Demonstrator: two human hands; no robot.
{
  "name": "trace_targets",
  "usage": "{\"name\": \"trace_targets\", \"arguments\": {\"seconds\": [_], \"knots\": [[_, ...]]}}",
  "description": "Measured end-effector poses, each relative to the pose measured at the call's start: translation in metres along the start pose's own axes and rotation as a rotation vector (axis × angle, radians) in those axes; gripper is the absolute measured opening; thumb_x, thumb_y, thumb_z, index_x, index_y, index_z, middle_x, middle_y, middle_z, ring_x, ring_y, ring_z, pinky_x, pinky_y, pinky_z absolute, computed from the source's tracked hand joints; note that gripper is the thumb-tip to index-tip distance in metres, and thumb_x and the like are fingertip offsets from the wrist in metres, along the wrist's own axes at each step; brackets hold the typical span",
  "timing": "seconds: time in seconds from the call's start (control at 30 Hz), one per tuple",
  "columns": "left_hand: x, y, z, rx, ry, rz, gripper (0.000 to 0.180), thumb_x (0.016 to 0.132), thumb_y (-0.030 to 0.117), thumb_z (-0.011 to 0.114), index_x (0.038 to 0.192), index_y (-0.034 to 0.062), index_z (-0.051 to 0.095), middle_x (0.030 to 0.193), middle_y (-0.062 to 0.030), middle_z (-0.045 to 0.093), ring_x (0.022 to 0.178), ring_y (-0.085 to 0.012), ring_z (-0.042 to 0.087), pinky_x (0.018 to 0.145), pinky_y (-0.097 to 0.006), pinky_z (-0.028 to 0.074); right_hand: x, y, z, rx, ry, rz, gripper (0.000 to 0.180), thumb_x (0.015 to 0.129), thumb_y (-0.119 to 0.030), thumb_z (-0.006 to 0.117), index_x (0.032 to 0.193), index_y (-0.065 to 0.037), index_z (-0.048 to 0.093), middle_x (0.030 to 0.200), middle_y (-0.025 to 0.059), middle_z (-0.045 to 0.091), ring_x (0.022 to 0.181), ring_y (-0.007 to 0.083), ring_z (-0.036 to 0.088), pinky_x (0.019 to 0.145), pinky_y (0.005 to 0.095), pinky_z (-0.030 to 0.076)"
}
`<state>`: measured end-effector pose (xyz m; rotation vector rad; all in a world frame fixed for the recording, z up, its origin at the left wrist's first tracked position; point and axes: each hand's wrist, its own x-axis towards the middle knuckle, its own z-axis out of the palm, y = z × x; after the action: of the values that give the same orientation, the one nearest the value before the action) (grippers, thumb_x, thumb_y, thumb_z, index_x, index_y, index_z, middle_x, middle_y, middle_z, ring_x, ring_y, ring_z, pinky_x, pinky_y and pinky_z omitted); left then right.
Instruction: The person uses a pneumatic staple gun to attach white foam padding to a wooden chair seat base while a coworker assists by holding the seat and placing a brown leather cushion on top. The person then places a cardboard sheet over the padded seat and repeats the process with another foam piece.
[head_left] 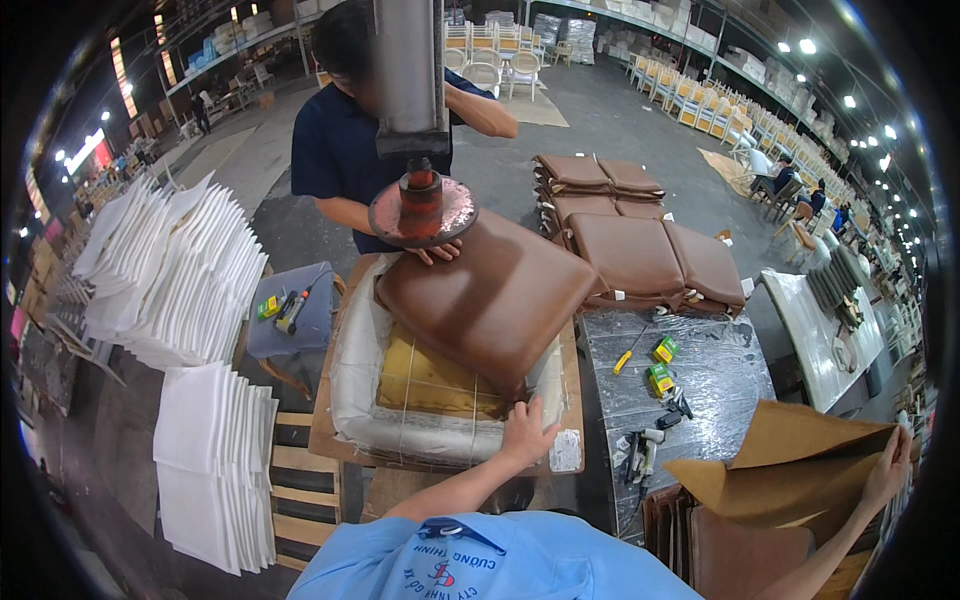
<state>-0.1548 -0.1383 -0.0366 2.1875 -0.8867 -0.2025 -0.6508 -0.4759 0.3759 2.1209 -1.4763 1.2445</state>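
My left hand (527,432) grips the near corner of a brown leather seat cushion (490,300), fingers closed at its edge. The cushion lies turned at an angle over a padded frame (375,425) with a white rim and a yellowish middle. Out at the right, my right hand (888,468) holds the edge of a leather sheet (790,465), its tan side showing, lifted off a stack of brown leather pieces (745,555). Opposite me, a co-worker's hand (435,250) rests on the cushion's far corner, under a round press plate (424,212).
Stacks of white foam sheets (215,450) stand on the left, near a grey stool (292,315) holding a tool. Finished brown cushions (630,250) are piled at the far right. A plastic-covered table (700,360) carries a yellow-handled screwdriver (622,362), small boxes and tools.
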Motion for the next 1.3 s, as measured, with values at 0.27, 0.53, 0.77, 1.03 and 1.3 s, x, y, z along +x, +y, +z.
{"name": "trace_targets", "arguments": {"seconds": [0.27, 0.53, 0.77, 1.03, 1.3], "knots": [[0.001, -0.001, 0.001, -0.014, -0.014, -0.003, 0.084, 0.093, 0.042, 0.079, 0.158, -0.0019, 0.047, 0.126, -0.0304, 0.057, 0.114, -0.0511, 0.061, 0.098, -0.059, 0.053, 0.011, 0.01, 0.013, -0.073, 0.018, -0.094, 0.04, 0.117, -0.023, 0.058, 0.144, 0.005, 0.068, 0.145, 0.0165, 0.073, 0.136, 0.0261, 0.068, 0.116, 0.0343, 0.048], [0.0, 0.0, 0.0, -0.002, -0.043, -0.027, 0.086, 0.093, 0.042, 0.08, 0.159, -0.0029, 0.047, 0.126, -0.0305, 0.057, 0.115, -0.05, 0.061, 0.1, -0.058, 0.053, 0.018, 0.018, 0.03, 0.066, -0.025, -0.119, 0.039, 0.118, -0.022, 0.057, 0.144, 0.005, 0.068, 0.145, 0.0146, 0.072, 0.133, 0.0236, 0.068, 0.116, 0.0331, 0.048], [-0.001, -0.001, 0.001, 0.006, -0.047, -0.028, 0.087, 0.094, 0.045, 0.079, 0.16, -0.0031, 0.047, 0.129, -0.0297, 0.057, 0.118, -0.0489, 0.06, 0.104, -0.055, 0.051, 0.019, 0.009, 0.049, 0.213, -0.03, -0.078, 0.032, 0.118, -0.018, 0.059, 0.138, 0.004, 0.069, 0.134, 0.0092, 0.074, 0.125, 0.0182, 0.069, 0.112, 0.0306, 0.05], [-0.002, -0.005, 0.0, 0.01, -0.071, -0.034, 0.087, 0.094, 0.045, 0.08, 0.16, -0.0024, 0.048, 0.13, -0.0289, 0.057, 0.118, -0.0471, 0.06, 0.103, -0.054, 0.052, 0.017, -0.001, 0.061, 0.136, -0.009, -0.108, 0.03, 0.118, -0.017, 0.058, 0.137, 0.003, 0.07, 0.132, 0.008, 0.074, 0.125, 0.0171, 0.068, 0.112, 0.0305, 0.05], [-0.006, -0.008, -0.004, -0.009, -0.121, -0.053, 0.088, 0.096, 0.047, 0.078, 0.162, -0.0023, 0.046, 0.135, -0.0308, 0.056, 0.124, -0.0482, 0.059, 0.11, -0.053, 0.049, 0.017, -0.006, 0.075, 0.276, -0.003, -0.093, 0.03, 0.118, -0.018, 0.058, 0.134, 0.003, 0.071, 0.13, 0.0077, 0.074, 0.123, 0.0164, 0.068, 0.11, 0.0308, 0.05]]}}
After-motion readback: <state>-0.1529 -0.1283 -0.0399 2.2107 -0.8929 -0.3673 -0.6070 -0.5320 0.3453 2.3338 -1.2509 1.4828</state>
